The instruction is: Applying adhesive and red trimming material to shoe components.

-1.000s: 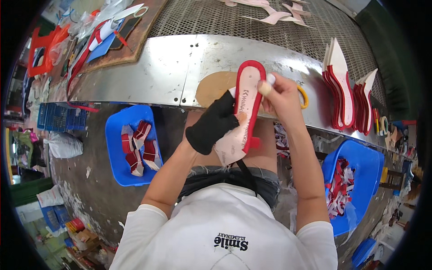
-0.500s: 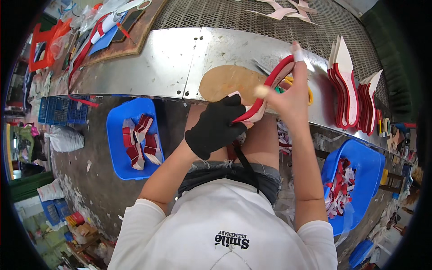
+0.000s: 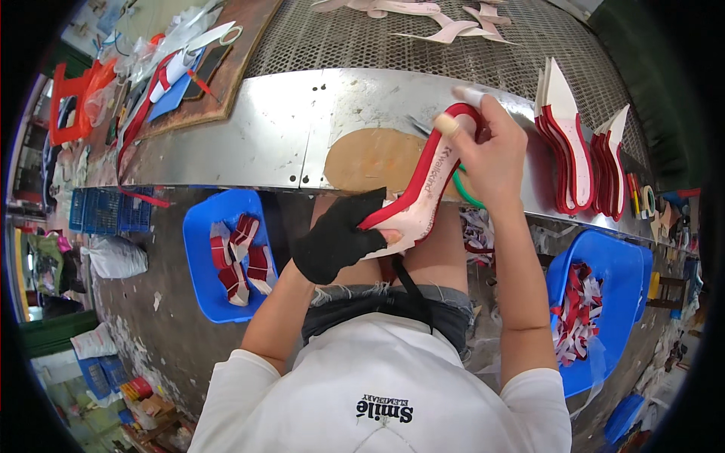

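With twelve o'clock at the top of the view, a long, sole-shaped piece of pale pink material with a thick red edging (image 3: 430, 185) is being held just past one o'clock from the centre, its lower end above the person's lap and its upper end over a silver metal worktable (image 3: 242, 128). The lower end is being gripped by the left hand, dressed in a black fingerless glove (image 3: 340, 238), closed firmly with the bare thumb lying across the pink face. The upper end is being pinched by the bare right hand (image 3: 487, 151), two of its digits wrapped in pale tape; the thumb is being pressed on the red edging, while the hold of the fingers behind is being partly hidden. Between both hands the piece is being kept in a curve. A flat, brown, rounded board (image 3: 370, 158) is being seen at twelve o'clock on the table, with a thin, grey, pointed metal tip (image 3: 418, 124) near it. At two o'clock, upright stacks of white-tipped, red-edged pieces (image 3: 563, 151) are being supported by the table. Below nine o'clock, red-and-white bundles (image 3: 242, 257) are being held in a blue plastic basin (image 3: 195, 257); towards four o'clock, red and white scraps (image 3: 578, 317) are being contained by another blue plastic tub (image 3: 623, 291). At twelve o'clock, along the top, pale pink cut pieces (image 3: 445, 32) are being borne by a grey metal mesh (image 3: 317, 45).
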A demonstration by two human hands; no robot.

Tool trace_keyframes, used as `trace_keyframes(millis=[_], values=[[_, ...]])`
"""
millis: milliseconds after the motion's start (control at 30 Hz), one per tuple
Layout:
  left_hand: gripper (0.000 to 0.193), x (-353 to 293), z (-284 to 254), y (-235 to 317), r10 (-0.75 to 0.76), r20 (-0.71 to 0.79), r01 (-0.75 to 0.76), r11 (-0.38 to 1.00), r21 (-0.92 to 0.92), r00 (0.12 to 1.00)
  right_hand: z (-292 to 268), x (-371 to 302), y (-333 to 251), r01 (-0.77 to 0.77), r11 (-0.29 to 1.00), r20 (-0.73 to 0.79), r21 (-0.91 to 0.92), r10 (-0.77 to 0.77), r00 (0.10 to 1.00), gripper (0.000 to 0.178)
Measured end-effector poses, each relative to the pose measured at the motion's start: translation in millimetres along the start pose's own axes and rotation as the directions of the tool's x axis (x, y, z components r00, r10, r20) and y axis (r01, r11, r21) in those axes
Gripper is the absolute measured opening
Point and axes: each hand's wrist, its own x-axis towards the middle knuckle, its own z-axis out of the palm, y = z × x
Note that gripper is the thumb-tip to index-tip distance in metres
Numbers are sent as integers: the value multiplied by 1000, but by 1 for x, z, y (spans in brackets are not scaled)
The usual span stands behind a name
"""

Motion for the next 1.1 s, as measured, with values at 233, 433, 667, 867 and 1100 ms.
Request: trace_keyframes(millis=[233,433,667,867,1100], values=[[57,-4,-6,-5,-71,4,70,970,-234,998,-21,11,18,-166,826,321,539,-19,947,31],[50,-1,-15,-10,-24,-9,22,975,-222,1000,-33,-6,0,122,989,-27,87,-120,992,44],[96,16,-1,15,309,299,-116,844,-523,903,-79,-38,8,257,963,177,-78,-241,954,29],[75,-36,-56,-14,212,326,-107,944,-313,921,-171,-1,101,-302,879,-229,-369,230,946,43],[54,-97,-138,-147,-250,-34,217,894,-391,968,-201,9,167,-733,678,77,56,729,680,69]])
